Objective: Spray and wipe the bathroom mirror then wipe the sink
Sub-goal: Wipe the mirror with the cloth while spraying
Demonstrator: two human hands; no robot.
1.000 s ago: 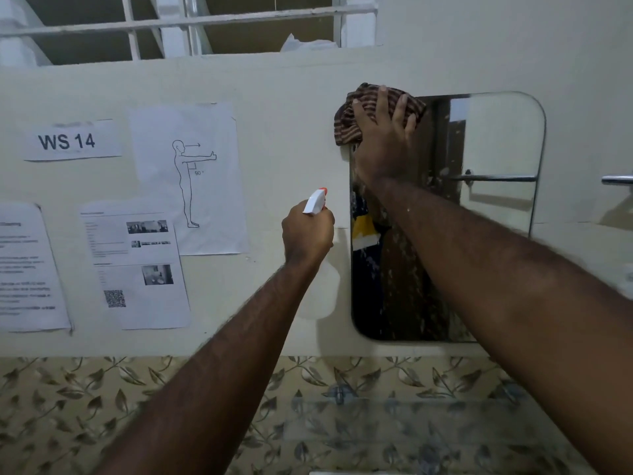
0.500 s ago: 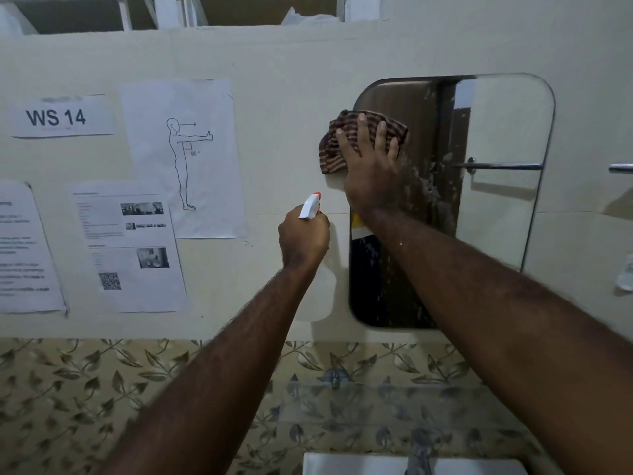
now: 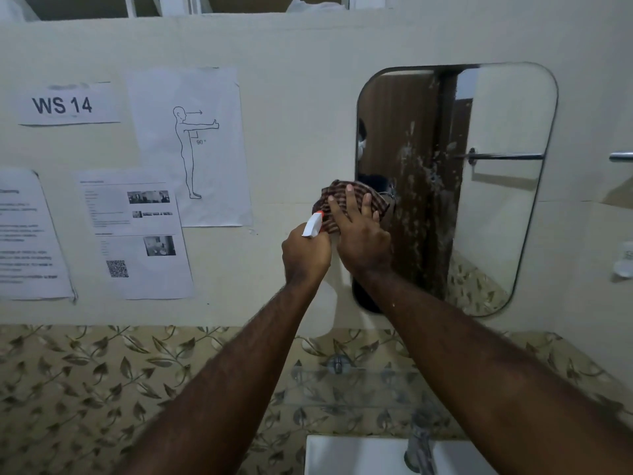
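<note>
Spray bottle [image 3: 312, 226] body was hidden inside the clenched left hand [image 3: 306, 257]; only its white nozzle showed, pointing up-right toward the mirror [image 3: 496, 207]. Right hand [image 3: 363, 238], fingers spread flat, pressed the striped cloth [image 3: 346, 200] on the mirror's left edge, just right of the nozzle. Sink [image 3: 356, 455] cut off below.

A bathroom set up as a test station: wall mirror [image 3: 479, 138] above a white sink [image 3: 359, 455] with tap [image 3: 419, 450], leaf-patterned tiles [image 3: 85, 378], "WS 14" sign [image 3: 63, 105].

Dim, soft arm shadows, edges warped
</note>
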